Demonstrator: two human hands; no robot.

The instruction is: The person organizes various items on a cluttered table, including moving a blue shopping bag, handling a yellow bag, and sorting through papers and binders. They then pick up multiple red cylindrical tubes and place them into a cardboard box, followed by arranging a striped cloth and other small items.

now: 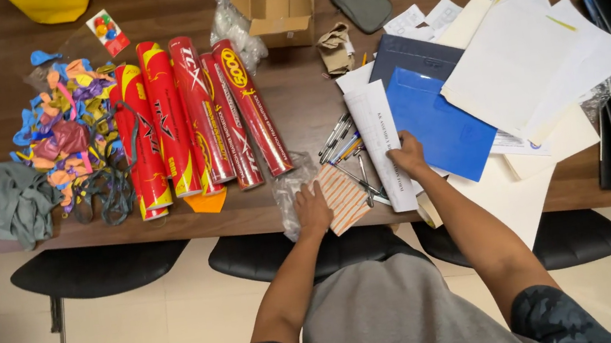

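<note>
From the left, I see loose balloons (pixel 71 124), then red tubes (pixel 196 115) lying side by side on the brown surface (pixel 295 94). My left hand (pixel 312 208) rests flat, fingers spread, on an orange striped packet (pixel 344 194) at the near edge. Pens (pixel 341 143) lie just right of it. My right hand (pixel 407 156) presses a printed sheet (pixel 381 138), fingers together, beside a blue folder (pixel 445 125).

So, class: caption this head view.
Left hand on orange-striped paper packet, right hand on white printed sheet, brown wooden table.
</note>
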